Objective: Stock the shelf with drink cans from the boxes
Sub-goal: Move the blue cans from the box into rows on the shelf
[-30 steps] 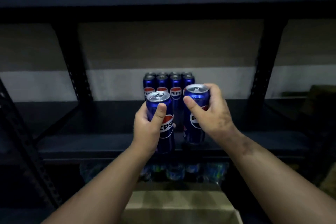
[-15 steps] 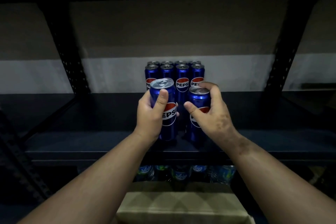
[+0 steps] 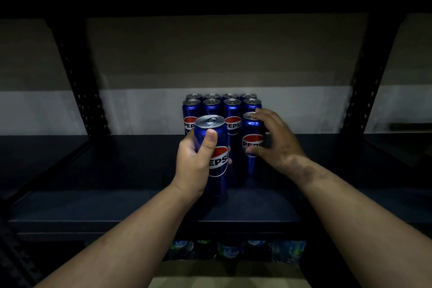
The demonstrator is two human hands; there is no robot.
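Two bare forearms reach in from the bottom edge, uncovered from elbow to wrist: no sleeve, cuff, glove, watch, band or ring shows on either. The left hand [image 3: 195, 163] has a broad thumb with a short, plain nail. The right hand [image 3: 277, 141] carries dark, smudgy marks across its back and over the wrist, trailing a little way down the forearm; whether they are dirt, ink or shadow cannot be told in the dim light.

Left hand [image 3: 195, 166] curled in a grip, right hand [image 3: 275, 141] loosely spread.
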